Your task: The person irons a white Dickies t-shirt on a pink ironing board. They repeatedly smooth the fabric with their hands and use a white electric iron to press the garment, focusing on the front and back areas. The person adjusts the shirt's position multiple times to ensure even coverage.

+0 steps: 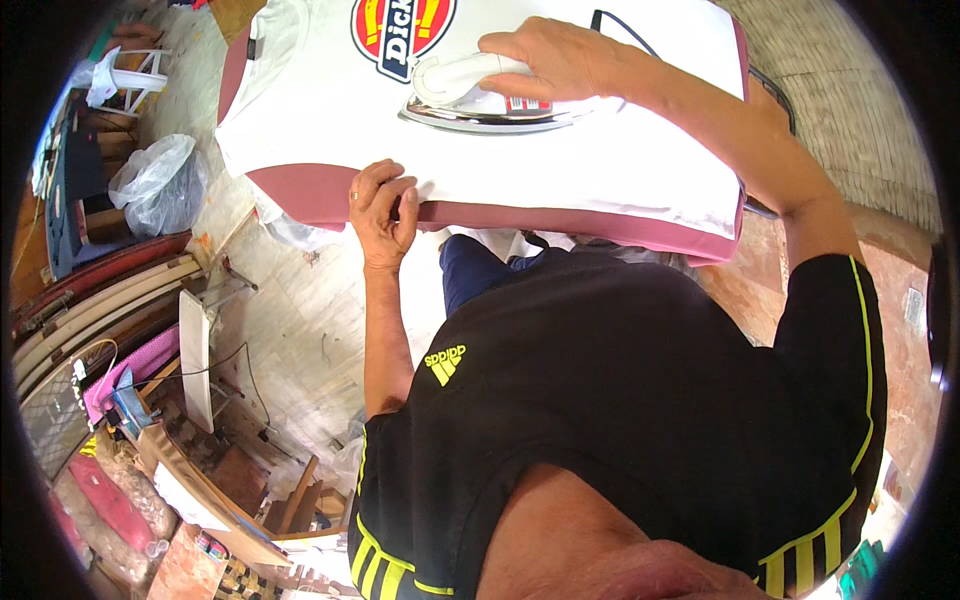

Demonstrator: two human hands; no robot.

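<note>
A white T-shirt (300, 120) with a colourful printed emblem lies spread over a padded ironing surface. My right hand (550, 60) grips the white handle of an electric iron (480, 119), whose shiny metal base rests on the shirt just below the emblem. Closer to my body, my left hand (383, 212) is at the shirt's near edge, its fingers bent and thumb drawn in on the fabric. Maroon fabric (570, 222) runs along the near side; whether it belongs to the shirt or the surface's cover, I cannot tell.
The iron's black cord (630, 35) trails off behind my right wrist. On the floor to the left sit a clear plastic bag (165, 185), a white stool (135, 82) and stacked boards (110, 300). A woven mat (850, 100) covers the far right.
</note>
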